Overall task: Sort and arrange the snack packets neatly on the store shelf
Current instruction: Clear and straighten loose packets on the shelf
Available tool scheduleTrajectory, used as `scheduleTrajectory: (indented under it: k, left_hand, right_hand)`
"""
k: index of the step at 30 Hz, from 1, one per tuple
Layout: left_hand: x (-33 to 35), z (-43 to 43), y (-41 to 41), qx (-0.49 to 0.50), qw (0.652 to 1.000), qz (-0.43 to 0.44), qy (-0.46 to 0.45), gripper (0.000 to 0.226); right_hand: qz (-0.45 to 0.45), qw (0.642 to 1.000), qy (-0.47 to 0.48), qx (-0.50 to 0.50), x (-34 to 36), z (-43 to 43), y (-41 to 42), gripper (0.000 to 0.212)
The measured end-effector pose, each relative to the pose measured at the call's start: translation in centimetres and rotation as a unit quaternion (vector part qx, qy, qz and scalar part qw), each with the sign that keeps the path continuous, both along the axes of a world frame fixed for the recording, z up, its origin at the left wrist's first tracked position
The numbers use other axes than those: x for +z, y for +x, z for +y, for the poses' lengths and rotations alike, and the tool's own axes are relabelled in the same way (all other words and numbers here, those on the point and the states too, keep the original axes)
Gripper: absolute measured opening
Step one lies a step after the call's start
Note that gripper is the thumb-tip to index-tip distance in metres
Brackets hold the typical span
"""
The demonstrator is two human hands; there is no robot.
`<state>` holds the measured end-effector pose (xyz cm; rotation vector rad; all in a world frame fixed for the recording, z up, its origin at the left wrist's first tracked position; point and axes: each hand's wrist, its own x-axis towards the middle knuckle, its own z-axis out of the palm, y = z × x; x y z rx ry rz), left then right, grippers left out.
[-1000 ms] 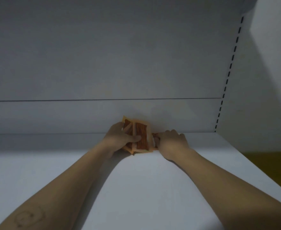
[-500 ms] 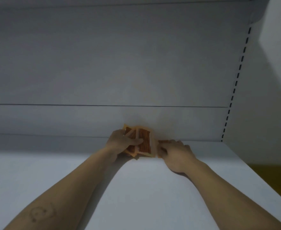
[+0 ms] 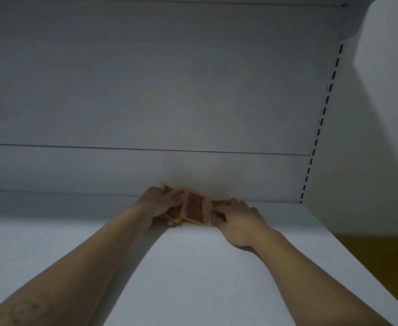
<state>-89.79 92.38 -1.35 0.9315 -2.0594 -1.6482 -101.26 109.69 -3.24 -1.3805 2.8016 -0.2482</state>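
Flat, glossy orange snack packets (image 3: 194, 208), rectangular with pale edges, are sitting bunched on the smooth white shelf (image 3: 193, 267), against its back panel (image 3: 146, 170). The left hand (image 3: 156, 203) is gripping several, and the right hand (image 3: 238, 220) is pinching the bunch's other end. The exact packet count is unclear.

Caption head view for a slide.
Fanned orange snack packets held by left hand and right hand at the back of a white shelf.
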Motion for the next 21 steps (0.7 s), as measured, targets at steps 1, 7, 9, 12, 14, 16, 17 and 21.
scheduleTrajectory:
  k: [1, 7, 9, 12, 14, 16, 17, 21]
  left_hand:
    - [0.0, -0.1, 0.0, 0.006, 1.0, -0.002, -0.013, 0.031]
    - [1.0, -2.1, 1.2, 0.154, 0.958, -0.04, -0.237, 0.028]
    - [1.3, -2.4, 1.7, 0.133, 0.975, -0.01, -0.176, 0.013]
    - [0.9, -1.9, 1.9, 0.075, 0.993, -0.01, -0.09, 0.014]
    - [0.5, -1.3, 1.7, 0.073, 0.99, -0.012, -0.117, 0.021]
    - [0.6, -0.6, 1.6, 0.09, 0.983, 0.008, -0.159, 0.017]
    - [0.7, -0.4, 1.6, 0.098, 0.981, 0.03, -0.163, 0.018]
    - [1.7, 0.6, 1.9, 0.072, 0.986, 0.13, -0.081, 0.033]
  right_hand:
    - [-0.002, 1.0, 0.0, -0.001, 0.0, 0.1, 0.0, 0.042]
    - [-0.009, 1.0, 0.004, -0.001, 0.2, 0.0, 0.0, 0.043]
    - [-0.014, 1.0, 0.005, 0.0, 0.3, 0.0, 0.1, 0.043]
    - [-0.017, 1.0, 0.0, -0.001, 0.4, 0.0, 0.1, 0.042]
    - [-0.024, 1.0, -0.007, -0.002, 0.4, 0.1, 0.1, 0.041]
    - [-0.029, 0.999, -0.022, -0.006, 0.3, 0.1, 0.1, 0.038]
    - [-0.024, 0.999, -0.032, -0.012, 0.3, 0.1, 0.1, 0.037]
    - [0.032, 0.986, -0.158, -0.041, 0.9, -0.5, 0.4, 0.038]
